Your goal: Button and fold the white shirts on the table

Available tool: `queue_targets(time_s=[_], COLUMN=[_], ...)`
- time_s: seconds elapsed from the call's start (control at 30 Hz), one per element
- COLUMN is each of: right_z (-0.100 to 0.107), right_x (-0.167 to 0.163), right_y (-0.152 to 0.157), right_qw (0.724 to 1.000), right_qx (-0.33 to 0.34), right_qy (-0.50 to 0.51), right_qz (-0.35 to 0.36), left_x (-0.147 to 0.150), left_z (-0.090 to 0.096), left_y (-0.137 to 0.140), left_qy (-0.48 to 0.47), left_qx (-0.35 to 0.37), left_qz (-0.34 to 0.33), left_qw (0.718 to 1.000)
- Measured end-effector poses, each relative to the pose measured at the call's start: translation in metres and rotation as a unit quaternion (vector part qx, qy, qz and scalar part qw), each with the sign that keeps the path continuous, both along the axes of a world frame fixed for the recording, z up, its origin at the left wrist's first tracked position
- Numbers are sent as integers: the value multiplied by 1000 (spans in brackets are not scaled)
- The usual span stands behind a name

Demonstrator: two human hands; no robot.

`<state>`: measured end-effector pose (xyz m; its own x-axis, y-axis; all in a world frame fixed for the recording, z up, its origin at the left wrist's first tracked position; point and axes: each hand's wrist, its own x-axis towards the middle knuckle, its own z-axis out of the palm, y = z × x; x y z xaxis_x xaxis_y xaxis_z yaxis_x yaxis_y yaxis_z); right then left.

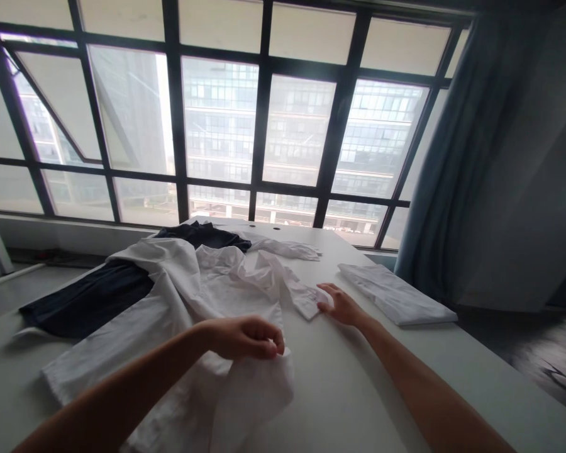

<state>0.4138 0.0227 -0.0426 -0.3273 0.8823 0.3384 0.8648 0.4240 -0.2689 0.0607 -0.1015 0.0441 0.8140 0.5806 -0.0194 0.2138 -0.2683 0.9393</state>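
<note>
Spreading a crumpled white cotton shirt [188,296] over the pale flat bench [358,390], head view, only 1 view here. Left hand [245,336] has its grip clamped on a bunched fold of the shirt near the bench's front edge, fingers curled tight, cloth hanging below the fist. Right hand [342,305] lies flat with fingers apart, pressing the loose sleeve cuff [306,302] against the bench, holding nothing. Shirt lies mid-bench, partly over a dark navy garment [89,299] at the left. A folded white cloth stack [396,292] sits near the right hand, apart from the shirt. Judgement: to do this well, keep the cuff pinned while the left draws the fold out taut and level, lifting little, so wrinkles smooth out and the navy piece isn't dragged. Window [264,126] behind, blue curtain [453,189] right.
</note>
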Motion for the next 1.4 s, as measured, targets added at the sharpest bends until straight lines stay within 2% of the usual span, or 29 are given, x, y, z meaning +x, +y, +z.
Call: queue_targets(time_s=[0.03, 0.07, 0.1, 0.17, 0.23, 0.27, 0.3, 0.33, 0.47, 0.6, 0.67, 0.73, 0.77, 0.8, 0.83, 0.87, 0.9, 0.93, 0.97, 1.0, 1.07, 1.1, 1.13, 1.17, 1.23, 1.27, 1.33, 1.4], right_z=[1, 1, 2, 6, 11, 14, 18, 23, 43, 56, 57, 57, 57, 60, 63, 68, 73, 79, 84, 88, 89, 86, 80, 73, 55, 46, 30, 19], right_x=[-11, -22, -32, -48, -55, -54, -50, -43, 9, 49, 47, 31, 20, 11, 3, -2, -2, 2, 10, 19, 38, 43, 44, 40, 18, 2, -34, -65], right_y=[-2, -4, -6, -9, -10, -9, -7, -5, 5, -3, -13, -25, -29, -32, -34, -35, -34, -32, -29, -27, -22, -20, -19, -19, -20, -21, -24, -28], right_qw=[1000, 999, 998, 998, 997, 996, 996, 994, 967, 938, 934, 919, 900, 878, 867, 879, 905, 929, 937, 927, 888, 874, 876, 898, 961, 981, 996, 997], right_qx=[1, -3, -9, -27, -55, -70, -82, -88, -83, -73, -115, -239, -319, -388, -424, -409, -347, -251, -128, -15, 158, 221, 253, 255, 184, 142, 75, 30], right_qy=[6, 8, 10, 16, 22, 31, 45, 64, 157, 237, 282, 308, 298, 273, 245, 235, 245, 268, 297, 316, 306, 275, 233, 182, 79, 35, -29, -64], right_qz=[31, 50, 58, 56, 49, 37, 12, -24, -185, -244, -188, -60, 11, 65, 88, 70, 19, -49, -129, -200, -306, -335, -337, -310, -191, -127, -32, 18], left_x=[-6, -12, -19, -32, -45, -51, -56, -61, -74, -74, -71, -67, -66, -64, -62, -60, -58, -55, -51, -47, -39, -35, -31, -28, -25, -24, -24, -25], left_z=[2, 3, 2, -3, -11, -15, -18, -21, -25, -27, -29, -31, -32, -33, -33, -33, -32, -31, -30, -29, -26, -26, -26, -27, -32, -35, -41, -46], left_y=[7, 15, 25, 43, 58, 64, 69, 73, 81, 80, 80, 80, 80, 80, 79, 79, 77, 76, 74, 72, 69, 69, 68, 69, 70, 71, 72, 72], left_qy=[13, 28, 44, 96, 185, 231, 270, 297, 337, 375, 386, 387, 385, 383, 382, 378, 370, 357, 338, 317, 285, 277, 276, 279, 290, 295, 302, 304], left_qx=[-21, -21, 5, 138, 280, 319, 335, 333, 289, 286, 301, 304, 298, 290, 288, 296, 314, 343, 377, 408, 444, 449, 448, 445, 438, 435, 430, 426], left_qz=[-45, -58, -41, 73, 189, 223, 240, 245, 245, 218, 199, 192, 191, 185, 180, 178, 180, 187, 200, 215, 240, 249, 255, 258, 258, 255, 247, 240], left_qw=[999, 998, 998, 983, 923, 892, 870, 861, 862, 855, 849, 849, 853, 857, 860, 859, 855, 849, 839, 829, 815, 812, 811, 811, 811, 811, 814, 818])
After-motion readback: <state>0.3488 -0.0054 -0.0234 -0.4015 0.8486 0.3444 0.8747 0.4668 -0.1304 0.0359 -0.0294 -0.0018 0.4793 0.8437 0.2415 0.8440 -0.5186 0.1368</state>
